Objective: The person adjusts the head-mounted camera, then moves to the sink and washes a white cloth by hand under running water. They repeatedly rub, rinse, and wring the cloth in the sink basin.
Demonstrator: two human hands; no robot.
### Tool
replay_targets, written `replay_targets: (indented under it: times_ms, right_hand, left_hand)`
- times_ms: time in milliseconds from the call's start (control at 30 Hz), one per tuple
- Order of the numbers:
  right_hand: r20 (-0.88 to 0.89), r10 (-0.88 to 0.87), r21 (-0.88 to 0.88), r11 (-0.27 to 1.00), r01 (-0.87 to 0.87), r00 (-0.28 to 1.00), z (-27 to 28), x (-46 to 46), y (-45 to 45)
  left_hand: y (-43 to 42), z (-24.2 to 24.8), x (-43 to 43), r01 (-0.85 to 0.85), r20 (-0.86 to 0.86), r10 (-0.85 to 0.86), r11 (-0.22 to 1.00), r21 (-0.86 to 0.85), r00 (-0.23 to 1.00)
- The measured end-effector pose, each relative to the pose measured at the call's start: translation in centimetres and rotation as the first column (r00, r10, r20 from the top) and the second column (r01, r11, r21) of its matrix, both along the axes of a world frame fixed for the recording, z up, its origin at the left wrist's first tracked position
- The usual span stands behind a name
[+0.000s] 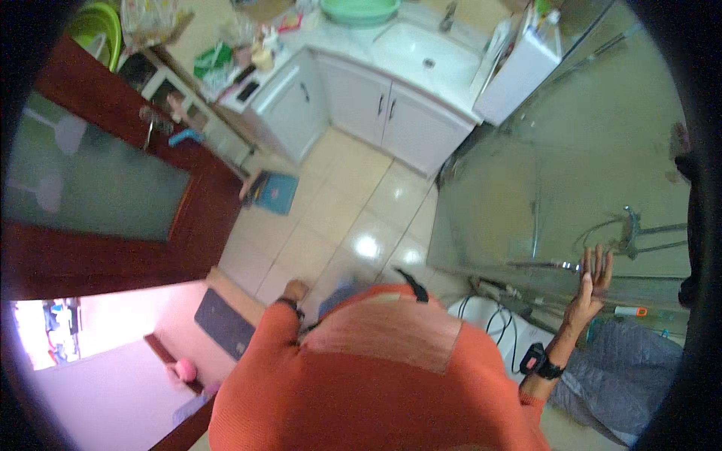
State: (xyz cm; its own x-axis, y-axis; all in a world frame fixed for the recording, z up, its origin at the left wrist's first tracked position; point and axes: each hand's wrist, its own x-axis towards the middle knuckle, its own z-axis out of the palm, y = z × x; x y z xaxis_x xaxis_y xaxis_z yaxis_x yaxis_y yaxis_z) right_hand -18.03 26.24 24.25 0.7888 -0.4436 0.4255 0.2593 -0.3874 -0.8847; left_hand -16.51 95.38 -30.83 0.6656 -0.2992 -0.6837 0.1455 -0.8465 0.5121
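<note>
My right hand point(592, 287) is raised at the right with its fingers extended. It is beside the edge of a glass shower enclosure point(485, 208), close to a metal bar point(541, 265) on the glass. Whether it touches the glass cannot be told. Behind the glass a shower mixer tap point(630, 231) is mounted on the wall. My left hand point(295, 290) hangs low beside my body, above the tiled floor point(316, 225). Its fingers are small and blurred, and I see nothing clearly in it. Both wrists wear dark bands.
Ahead stands a white vanity cabinet point(361, 101) with a sink point(426, 56) and a green basin point(360, 10). A dark red door point(214, 197) stands at the left, near a blue flat object point(276, 193) on the floor. Black cables lie over a white object point(485, 321) beside a grey bag point(620, 361).
</note>
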Motion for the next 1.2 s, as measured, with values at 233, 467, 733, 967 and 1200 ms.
replay_targets:
  times_ms: [233, 467, 733, 967, 1200]
  right_hand:
    - [0.346, -0.742, -0.681, 0.222, 0.698, 0.574, -2.0, -3.1, -2.4]
    - [0.006, -0.266, -0.92, 0.376, 0.109, 0.964, -3.4, 2.3, 4.0]
    - [-0.147, 0.234, -0.752, 0.605, -0.262, 0.961, -0.3, 13.1, 15.0]
    - [0.208, 0.605, -0.751, 0.602, -0.271, 0.768, 17.3, 21.3, 27.5]
    - [0.35, 0.731, -0.831, 0.531, -0.167, 0.586, 23.9, 26.2, 38.7]
  left_hand:
    - [-8.2, 8.2, 4.1, -0.281, -0.08, 0.279, 0.959, -0.022, 0.957]
    - [-6.8, 8.3, 1.5, -0.405, -0.241, 0.343, 0.867, -0.289, 0.908]
    - [-1.9, 9.1, -3.7, -0.235, -0.126, 0.219, 0.964, -0.126, 0.967]
    - [5.4, 30.5, 11.7, -0.703, 0.257, 0.822, 0.568, -0.428, 0.508]
    - [9.6, 67.4, 18.9, 0.169, 0.692, 0.694, 0.719, -0.674, -0.198]
